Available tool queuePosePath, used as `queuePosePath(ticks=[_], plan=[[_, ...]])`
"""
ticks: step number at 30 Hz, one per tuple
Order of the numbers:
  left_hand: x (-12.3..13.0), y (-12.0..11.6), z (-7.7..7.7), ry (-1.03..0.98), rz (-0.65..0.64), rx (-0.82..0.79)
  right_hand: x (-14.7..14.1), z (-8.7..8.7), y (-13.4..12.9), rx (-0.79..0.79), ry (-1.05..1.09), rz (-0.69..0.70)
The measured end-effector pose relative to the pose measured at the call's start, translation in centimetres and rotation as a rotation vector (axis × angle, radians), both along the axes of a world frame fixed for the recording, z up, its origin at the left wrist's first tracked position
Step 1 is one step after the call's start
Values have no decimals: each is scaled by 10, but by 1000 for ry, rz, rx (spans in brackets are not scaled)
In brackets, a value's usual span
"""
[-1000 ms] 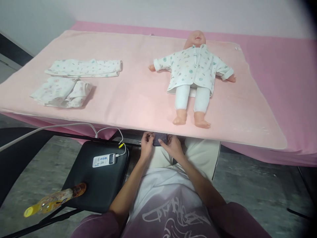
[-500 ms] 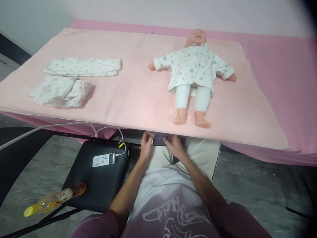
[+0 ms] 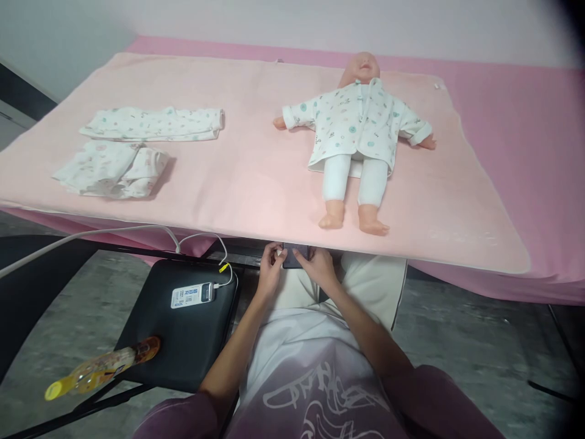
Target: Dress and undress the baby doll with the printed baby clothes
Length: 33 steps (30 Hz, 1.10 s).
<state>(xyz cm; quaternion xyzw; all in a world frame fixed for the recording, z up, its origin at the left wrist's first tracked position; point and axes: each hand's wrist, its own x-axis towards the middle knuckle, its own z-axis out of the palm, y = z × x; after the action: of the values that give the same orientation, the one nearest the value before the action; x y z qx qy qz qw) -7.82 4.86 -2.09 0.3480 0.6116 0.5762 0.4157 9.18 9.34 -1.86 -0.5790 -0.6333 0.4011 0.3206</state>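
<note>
Between my two hands is a dark phone (image 3: 289, 261), held low over my lap at the table's front edge; its far part is hidden under the edge. My left hand (image 3: 271, 268) is closed on the phone's left side. On its right side, my right hand (image 3: 319, 267) grips it, with the thumb lying over the screen. Beyond the hands, a baby doll (image 3: 333, 214) lies on its back on the pink mat (image 3: 247, 183). It wears a white printed jacket (image 3: 351, 125) and white leggings (image 3: 337, 177).
Folded printed clothes (image 3: 153, 124) and a crumpled white garment (image 3: 109, 169) lie on the mat's left. Below, a black stool (image 3: 183, 341) carries a white power bank (image 3: 192, 295) and a yellow-capped bottle (image 3: 105, 369). A white cable (image 3: 114, 229) runs along the table edge.
My right thumb has shifted left across the phone's screen. The doll and clothes stay where they were.
</note>
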Motion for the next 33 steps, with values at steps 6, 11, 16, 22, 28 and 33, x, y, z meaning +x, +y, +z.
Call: queuePosePath(ticks=[6,11,16,22,28,33], plan=[[-1,1,-2,53,7,-12,5,-1,0,0,108,26],[0,2,3,-3,26,-33,13,-3,2,2,267,45],[1,8,5,-7,36,-46,16,-10,3,-67,328,29],[2,11,1,-14,44,-50,20,-16,6,-93,394,11],[-1,8,2,-43,31,-68,21,-11,4,-37,366,102],[-2,7,-2,-21,11,-37,20,-13,2,-19,326,93]])
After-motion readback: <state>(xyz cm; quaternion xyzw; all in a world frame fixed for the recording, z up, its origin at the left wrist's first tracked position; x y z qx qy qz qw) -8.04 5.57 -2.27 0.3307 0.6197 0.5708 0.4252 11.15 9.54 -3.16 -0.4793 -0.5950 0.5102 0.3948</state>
